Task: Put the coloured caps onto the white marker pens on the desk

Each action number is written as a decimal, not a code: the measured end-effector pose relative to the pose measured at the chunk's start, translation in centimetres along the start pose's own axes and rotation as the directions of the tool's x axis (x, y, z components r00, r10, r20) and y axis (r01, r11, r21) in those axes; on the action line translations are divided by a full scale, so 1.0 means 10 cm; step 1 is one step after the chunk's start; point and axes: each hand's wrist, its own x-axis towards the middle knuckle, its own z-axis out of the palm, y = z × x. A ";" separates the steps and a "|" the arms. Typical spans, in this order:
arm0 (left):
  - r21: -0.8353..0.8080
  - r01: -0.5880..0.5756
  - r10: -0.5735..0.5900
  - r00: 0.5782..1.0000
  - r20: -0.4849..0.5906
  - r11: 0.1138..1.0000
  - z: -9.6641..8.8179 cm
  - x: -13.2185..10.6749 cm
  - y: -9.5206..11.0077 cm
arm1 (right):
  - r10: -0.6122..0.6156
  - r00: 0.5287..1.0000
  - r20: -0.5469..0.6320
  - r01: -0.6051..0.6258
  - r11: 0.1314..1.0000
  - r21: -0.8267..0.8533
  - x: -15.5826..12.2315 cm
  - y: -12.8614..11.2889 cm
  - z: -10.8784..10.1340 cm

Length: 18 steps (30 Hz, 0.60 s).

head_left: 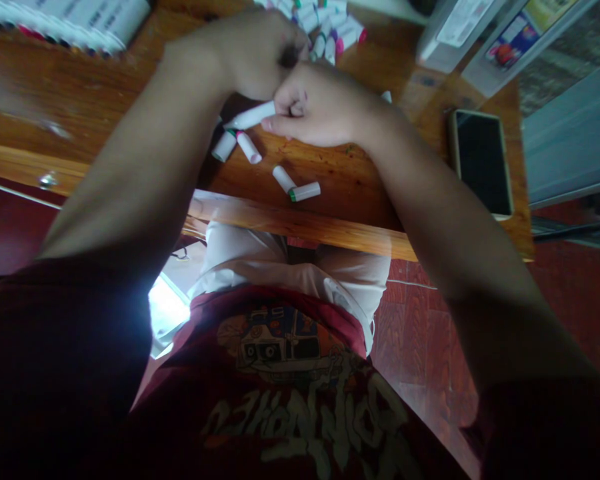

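Note:
My right hand is closed, its thumb and curled fingers pinching a white marker that points left. Right against it, my left hand is curled with the knuckles up; its fingertips and anything in them are hidden. Just beyond the hands lies a pile of white marker caps with coloured ends. Below the held marker rest a green-banded cap and a pink-banded cap. Nearer to me are a white cap and another green-banded cap, touching each other.
A row of white markers lies at the far left of the wooden table. On the right is a phone, with clear plastic boxes behind it. The table's front edge runs just above my lap.

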 end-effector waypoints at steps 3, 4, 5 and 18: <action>-0.003 0.012 -0.012 1.000 0.005 1.000 0.00 -0.01 0.00 | -0.004 1.000 0.015 0.005 1.000 -0.017 0.00 0.00 0.00; -0.005 0.023 -0.023 1.000 0.006 1.000 0.00 -0.02 0.01 | -0.004 1.000 0.015 0.005 1.000 -0.020 0.00 -0.01 0.00; -0.007 0.035 -0.035 0.999 0.008 0.999 0.00 -0.02 0.01 | -0.004 1.000 0.017 0.005 1.000 -0.020 0.00 -0.01 0.00; -0.021 0.002 -0.001 0.999 0.050 1.000 -0.03 -0.10 0.03 | -0.048 0.999 0.017 0.049 0.997 -0.053 0.01 0.02 0.00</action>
